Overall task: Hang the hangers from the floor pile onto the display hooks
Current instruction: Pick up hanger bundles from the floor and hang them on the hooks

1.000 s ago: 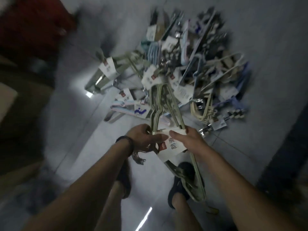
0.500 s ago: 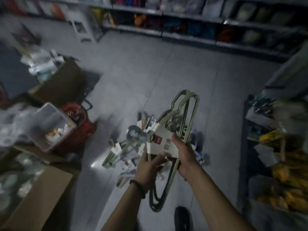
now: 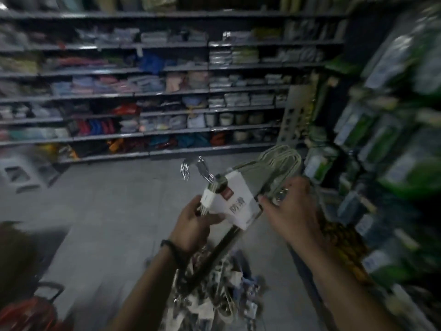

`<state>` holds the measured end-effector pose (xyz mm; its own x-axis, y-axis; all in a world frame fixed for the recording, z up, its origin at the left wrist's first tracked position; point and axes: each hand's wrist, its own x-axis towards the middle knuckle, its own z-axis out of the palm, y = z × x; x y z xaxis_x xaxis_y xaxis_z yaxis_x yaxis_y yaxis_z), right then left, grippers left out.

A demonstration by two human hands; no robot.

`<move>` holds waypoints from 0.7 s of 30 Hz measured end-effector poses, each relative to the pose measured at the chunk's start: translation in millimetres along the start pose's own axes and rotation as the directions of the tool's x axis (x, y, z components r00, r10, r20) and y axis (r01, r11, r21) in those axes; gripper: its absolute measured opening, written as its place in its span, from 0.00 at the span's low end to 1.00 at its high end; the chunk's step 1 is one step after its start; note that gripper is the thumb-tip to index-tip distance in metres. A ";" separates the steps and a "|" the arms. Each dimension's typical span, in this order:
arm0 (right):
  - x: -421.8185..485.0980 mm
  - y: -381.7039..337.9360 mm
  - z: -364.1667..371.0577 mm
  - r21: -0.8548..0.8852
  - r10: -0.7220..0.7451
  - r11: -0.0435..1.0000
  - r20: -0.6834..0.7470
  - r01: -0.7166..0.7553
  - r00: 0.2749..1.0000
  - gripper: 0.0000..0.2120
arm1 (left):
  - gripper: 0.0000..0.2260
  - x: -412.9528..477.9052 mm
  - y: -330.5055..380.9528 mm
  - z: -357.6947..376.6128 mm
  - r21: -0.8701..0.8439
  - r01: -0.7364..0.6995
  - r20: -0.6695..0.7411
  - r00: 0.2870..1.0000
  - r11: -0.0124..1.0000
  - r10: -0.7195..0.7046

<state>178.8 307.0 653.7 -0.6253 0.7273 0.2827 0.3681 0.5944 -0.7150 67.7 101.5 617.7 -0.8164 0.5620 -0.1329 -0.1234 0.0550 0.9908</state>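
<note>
You hold the bundle of hangers (image 3: 274, 163) in both hands at chest height, above the floor pile (image 3: 214, 295). Its long axis runs on a slant, from the dark lower end near your left wrist up to the pale looped shoulders at the upper right. The chrome hooks (image 3: 195, 168) stick out at the upper left, curling away from you toward the aisle.

Your left hand (image 3: 193, 223) grips the bundle just under the hooks, thumb laid against the card label (image 3: 232, 201). Your right hand (image 3: 291, 211) is curled round the bundle's upper shoulder, thumb at the card's right edge. A dark band (image 3: 170, 249) sits on your left wrist.

The floor (image 3: 107, 199) is grey tile. Long shelves (image 3: 167, 91) of folded, packaged goods fill the far wall. A display rack (image 3: 393, 139) of green and white packets stands close on your right, blurred. A white step stool (image 3: 21, 173) sits at the left, and a red basket (image 3: 28, 311) at the lower left corner.

The card is white with a small red square logo and the large characters 防滑; the smaller print is too blurred to read.
</note>
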 end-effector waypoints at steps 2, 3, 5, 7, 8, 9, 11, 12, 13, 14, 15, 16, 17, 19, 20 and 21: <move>-12.2 -18.0 -39.7 -0.153 -0.184 0.975 -0.173 0.158 0.968 0.29 | 0.19 2.1 21.0 2.0 0.019 -0.055 0.105 0.993 0.998 0.053; -17.5 -27.9 -61.0 -0.225 -0.305 0.939 -0.189 0.262 0.933 0.29 | 0.20 0.1 32.0 5.2 0.060 -0.078 0.159 0.985 0.995 0.067; -25.6 -39.8 -99.2 -0.391 -0.439 0.829 -0.014 0.399 0.898 0.35 | 0.20 -4.5 49.8 16.4 0.159 -0.173 0.283 0.951 0.972 0.123; -35.6 -47.0 -130.2 -0.519 -0.384 0.735 0.213 0.437 0.899 0.44 | 0.22 -11.5 66.8 36.3 0.242 -0.290 0.419 0.892 0.926 0.170; -43.1 -50.5 -144.1 -0.543 -0.333 0.718 0.281 0.436 0.900 0.47 | 0.23 -15.0 74.1 48.8 0.276 -0.348 0.493 0.851 0.896 0.179; -50.5 -50.5 -156.6 -0.546 -0.274 0.727 0.326 0.417 0.905 0.48 | 0.23 -22.1 81.3 63.4 0.299 -0.406 0.574 0.800 0.864 0.178; -70.3 -43.0 -184.5 -0.487 -0.134 0.809 0.392 0.329 0.910 0.41 | 0.23 -40.0 94.6 93.8 0.323 -0.518 0.707 0.688 0.792 0.162; -83.8 -37.0 -200.4 -0.437 -0.068 0.861 0.408 0.261 0.910 0.36 | 0.23 -50.1 100.3 108.7 0.326 -0.562 0.748 0.645 0.760 0.156; -97.7 -27.9 -217.1 -0.393 -0.035 0.895 0.408 0.209 0.912 0.32 | 0.24 -61.2 105.0 123.1 0.331 -0.591 0.776 0.614 0.735 0.144; -113.4 -18.7 -233.9 -0.361 -0.008 0.919 0.385 0.159 0.923 0.30 | 0.25 -72.1 108.3 137.0 0.336 -0.616 0.800 0.585 0.712 0.129; -130.3 -11.0 -251.2 -0.328 0.008 0.938 0.346 0.113 0.938 0.29 | 0.28 -80.8 109.8 151.0 0.345 -0.648 0.817 0.564 0.679 0.123; -148.6 -4.9 -267.4 -0.291 0.024 0.954 0.307 0.070 0.951 0.29 | 0.32 -91.8 112.6 165.0 0.357 -0.685 0.831 0.544 0.635 0.119; -166.1 2.5 -282.1 -0.273 0.038 0.961 0.265 0.037 0.963 0.25 | 0.34 -104.2 116.4 179.4 0.358 -0.720 0.849 0.516 0.595 0.114; -202.9 16.9 -309.8 -0.244 0.045 0.970 0.172 -0.002 0.984 0.20 | 0.35 -130.8 121.5 214.3 0.326 -0.776 0.885 0.452 0.540 0.115; -221.2 25.5 -322.9 -0.201 0.027 0.980 0.092 -0.008 0.995 0.21 | 0.36 -149.6 126.6 232.7 0.315 -0.815 0.897 0.423 0.487 0.126; -239.6 34.8 -337.2 -0.141 0.014 0.990 -0.006 -0.015 1.000 0.23 | 0.36 -171.1 133.0 251.2 0.306 -0.864 0.909 0.390 0.399 0.148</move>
<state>573.5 269.1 776.7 -0.6161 0.7377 0.2760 0.4709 0.6259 -0.6217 332.6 220.0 778.4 0.1757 0.9775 0.1168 0.8291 -0.2109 0.5177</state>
